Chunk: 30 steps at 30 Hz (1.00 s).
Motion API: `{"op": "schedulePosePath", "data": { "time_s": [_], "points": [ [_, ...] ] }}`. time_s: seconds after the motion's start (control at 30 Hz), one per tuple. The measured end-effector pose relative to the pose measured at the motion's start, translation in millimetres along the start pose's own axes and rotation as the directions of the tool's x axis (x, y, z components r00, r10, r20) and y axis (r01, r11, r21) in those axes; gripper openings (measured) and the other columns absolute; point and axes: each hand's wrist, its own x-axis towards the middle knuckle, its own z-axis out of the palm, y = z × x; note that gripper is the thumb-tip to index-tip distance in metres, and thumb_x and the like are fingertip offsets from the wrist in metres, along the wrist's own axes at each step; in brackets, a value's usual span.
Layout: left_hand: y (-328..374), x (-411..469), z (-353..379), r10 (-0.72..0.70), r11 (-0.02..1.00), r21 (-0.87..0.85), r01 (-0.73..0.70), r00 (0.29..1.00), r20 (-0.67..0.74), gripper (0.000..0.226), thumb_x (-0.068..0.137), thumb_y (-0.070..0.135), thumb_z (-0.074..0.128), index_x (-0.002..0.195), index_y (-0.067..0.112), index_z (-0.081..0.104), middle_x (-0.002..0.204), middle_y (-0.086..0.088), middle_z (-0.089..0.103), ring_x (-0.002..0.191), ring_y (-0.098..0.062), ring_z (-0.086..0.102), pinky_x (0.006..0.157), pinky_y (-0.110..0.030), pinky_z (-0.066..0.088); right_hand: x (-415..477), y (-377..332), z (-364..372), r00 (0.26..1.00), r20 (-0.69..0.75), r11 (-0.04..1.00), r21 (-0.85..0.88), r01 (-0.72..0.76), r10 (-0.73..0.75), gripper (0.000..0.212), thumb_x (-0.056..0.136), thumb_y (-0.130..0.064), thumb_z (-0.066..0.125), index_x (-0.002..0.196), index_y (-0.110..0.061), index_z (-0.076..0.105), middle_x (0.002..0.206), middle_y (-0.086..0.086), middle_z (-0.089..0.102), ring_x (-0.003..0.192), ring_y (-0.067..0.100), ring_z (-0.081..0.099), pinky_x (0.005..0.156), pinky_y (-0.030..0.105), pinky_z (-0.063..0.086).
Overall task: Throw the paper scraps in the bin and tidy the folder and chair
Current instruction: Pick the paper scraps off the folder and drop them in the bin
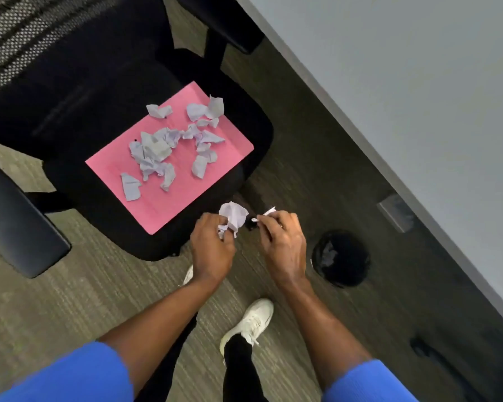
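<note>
Scraps (174, 146) litter the folder (183, 195); left hand (212, 248) grips a wad (233, 217), right hand (285, 245) pinches a strip (264, 214) — bin (341, 258) open at 3 o'clock.

Even, soft indoor light, no clear source; shadows faint, only a dim patch on the carpet (55, 300) below the chair seat (79, 97), whose black fabric swallows detail. Desk top (404, 82) reads flat pale grey, no glare. Whole frame slightly soft and smeared; wide-angle bending at edges, blur strongest lower right.
</note>
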Motion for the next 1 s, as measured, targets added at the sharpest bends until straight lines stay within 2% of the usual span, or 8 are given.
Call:
{"op": "schedulePosePath", "data": {
  "time_s": [0.27,0.33,0.43,0.53,0.6,0.67,0.87,1.0],
  "points": [
    [23,-45,111,0.111,0.992,0.033,-0.125,0.953,0.283,0.012,0.086,-0.001,0.072,0.095,0.005,0.07,0.099,-0.009,0.067,0.093,-0.032,0.067,0.08,-0.02,0.037,-58,111,-31,0.967,-0.024,0.966,-0.039,-0.255,0.254,0.015,0.094,-0.017,0.075,0.108,-0.014,0.08,0.1,0.006,0.07,0.092,0.029,0.064,0.077,0.041,0.056],
    [27,-52,139,0.121,0.988,0.045,-0.146,0.93,0.347,0.013,0.085,-0.002,0.072,0.096,0.005,0.07,0.101,-0.011,0.067,0.097,-0.034,0.066,0.082,-0.022,0.035,-71,136,-36,0.944,-0.025,0.942,-0.064,-0.329,0.328,0.015,0.093,-0.017,0.075,0.107,-0.014,0.081,0.1,0.009,0.074,0.09,0.032,0.069,0.076,0.042,0.059],
    [33,-62,181,0.138,0.982,0.063,-0.178,0.903,0.407,0.012,0.086,0.0,0.072,0.097,0.005,0.07,0.104,-0.013,0.068,0.103,-0.036,0.066,0.091,-0.03,0.038,-88,171,-40,0.906,-0.006,0.905,-0.057,-0.422,0.422,0.019,0.094,-0.017,0.074,0.112,-0.016,0.081,0.119,0.011,0.073,0.11,0.034,0.067,0.092,0.041,0.058],
    [28,-71,222,0.07,0.981,0.124,-0.148,0.873,0.483,0.013,0.09,0.005,0.071,0.103,0.002,0.071,0.112,-0.018,0.07,0.115,-0.036,0.062,0.096,-0.029,0.035,-99,209,-35,0.869,0.003,0.869,-0.035,-0.494,0.495,0.025,0.099,-0.028,0.063,0.115,-0.017,0.079,0.131,0.013,0.068,0.126,0.035,0.058,0.106,0.042,0.049],
    [27,-75,246,0.085,0.979,0.116,-0.166,0.854,0.513,0.018,0.091,0.008,0.072,0.108,0.004,0.075,0.113,-0.018,0.073,0.111,-0.037,0.066,0.095,-0.03,0.04,-106,237,-29,0.864,-0.009,0.861,-0.069,-0.503,0.504,0.026,0.096,-0.027,0.062,0.111,-0.015,0.08,0.122,0.015,0.071,0.118,0.038,0.063,0.099,0.042,0.052],
    [27,-75,269,0.153,0.977,0.05,-0.206,0.849,0.506,0.017,0.086,0.008,0.077,0.102,0.003,0.078,0.104,-0.021,0.076,0.096,-0.04,0.073,0.086,-0.038,0.051,-113,266,-20,0.88,-0.057,0.874,-0.096,-0.476,0.472,0.018,0.091,-0.015,0.069,0.104,-0.011,0.08,0.11,0.017,0.074,0.105,0.041,0.067,0.09,0.043,0.054],
    [18,-83,341,0.14,0.978,0.047,-0.203,0.807,0.574,0.009,0.083,0.01,0.083,0.087,0.003,0.081,0.089,-0.023,0.079,0.082,-0.04,0.077,0.069,-0.038,0.054,-119,331,3,0.878,-0.083,0.875,-0.084,-0.477,0.471,0.019,0.092,-0.014,0.064,0.103,-0.011,0.079,0.107,0.015,0.076,0.105,0.036,0.068,0.092,0.039,0.049],
    [13,-86,382,0.096,0.994,-0.003,-0.112,0.83,0.549,0.034,0.1,0.031,0.071,0.079,0.006,0.081,0.083,-0.016,0.081,0.082,-0.034,0.077,0.063,-0.027,0.035,-119,369,18,0.873,-0.087,0.871,-0.076,-0.486,0.479,0.017,0.097,-0.021,0.066,0.108,-0.014,0.077,0.107,0.013,0.076,0.099,0.034,0.071,0.085,0.04,0.055]
  ]
}}
